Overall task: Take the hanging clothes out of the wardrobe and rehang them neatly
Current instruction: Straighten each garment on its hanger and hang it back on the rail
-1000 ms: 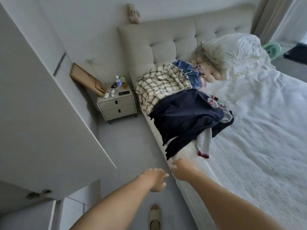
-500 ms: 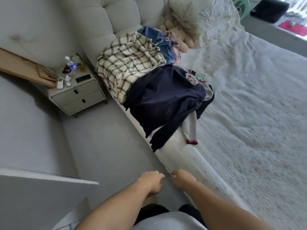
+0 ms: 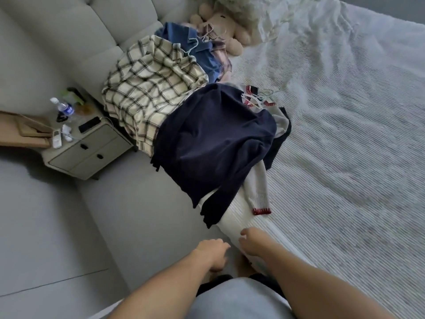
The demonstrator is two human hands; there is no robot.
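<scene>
A heap of clothes on hangers lies along the near edge of the bed (image 3: 345, 157). On top is a dark navy sweater (image 3: 213, 139), its sleeve hanging over the edge. Under it a grey sweater with red cuffs (image 3: 259, 196) sticks out. Behind them lie a cream checked shirt (image 3: 151, 81) and a blue garment (image 3: 195, 44) with a pale wire hanger. My left hand (image 3: 210, 253) and my right hand (image 3: 253, 242) are stretched out low in front of me, close together, below the heap. Their fingers are loosely curled and hold nothing. Neither hand touches the clothes.
A bedside cabinet (image 3: 89, 148) with a bottle, a phone and small items stands left of the bed. The padded headboard (image 3: 69, 31) rises behind it. A soft toy (image 3: 220, 26) and a crumpled white duvet lie at the bed's head. Grey floor (image 3: 46, 226) runs along the left.
My view has tipped down and closer to the bed; the wardrobe door has left the frame. Both hands stay side by side, still apart from the clothes and holding nothing.
</scene>
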